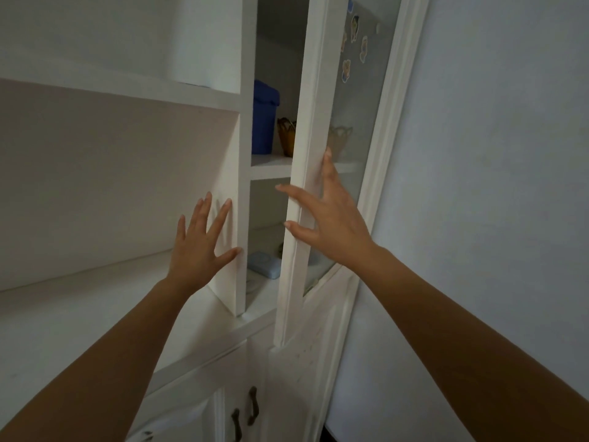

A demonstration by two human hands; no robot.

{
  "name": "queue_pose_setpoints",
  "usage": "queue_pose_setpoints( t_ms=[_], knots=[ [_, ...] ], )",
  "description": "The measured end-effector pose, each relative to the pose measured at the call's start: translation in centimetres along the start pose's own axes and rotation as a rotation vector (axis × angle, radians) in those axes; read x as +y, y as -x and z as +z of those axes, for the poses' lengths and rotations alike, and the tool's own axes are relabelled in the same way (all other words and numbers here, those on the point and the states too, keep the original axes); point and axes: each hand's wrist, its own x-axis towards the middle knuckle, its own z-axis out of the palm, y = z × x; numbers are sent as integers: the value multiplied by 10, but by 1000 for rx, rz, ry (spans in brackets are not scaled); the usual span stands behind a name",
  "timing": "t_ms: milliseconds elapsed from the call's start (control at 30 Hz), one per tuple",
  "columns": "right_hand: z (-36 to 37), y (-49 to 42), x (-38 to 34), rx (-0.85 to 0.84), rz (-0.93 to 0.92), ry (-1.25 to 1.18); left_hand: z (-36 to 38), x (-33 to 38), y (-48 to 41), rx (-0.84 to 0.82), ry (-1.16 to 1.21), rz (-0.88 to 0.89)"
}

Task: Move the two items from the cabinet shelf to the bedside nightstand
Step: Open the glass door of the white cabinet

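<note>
A white cabinet stands before me with its glass door [306, 154] partly ajar. My right hand [322, 218] rests on the door's edge, fingers spread across the frame. My left hand [200, 240] lies flat and open against the white divider panel [237, 202] left of the compartment. Inside, on the upper shelf [267, 165], sit a blue lidded container [264, 119] and a small golden scalloped basket [287, 135]. On the lower shelf lies a light blue flat case [263, 264], partly hidden by the door.
Wide open white shelves [95, 298] stretch to the left. Below are drawers or doors with dark handles [251, 406]. A pale wall [494, 186] is at the right. Stickers [353, 30] dot the door's glass.
</note>
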Motion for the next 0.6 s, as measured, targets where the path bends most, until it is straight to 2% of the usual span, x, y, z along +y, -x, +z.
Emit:
queue_pose_setpoints(
  t_ms=[367, 600],
  knots=[
    [-28, 22, 14, 34, -37, 57, -1, 17, 10, -1, -1, -46],
    [-37, 45, 33, 125, -55, 41, 12, 53, 24, 118, -33, -31]
  ],
)
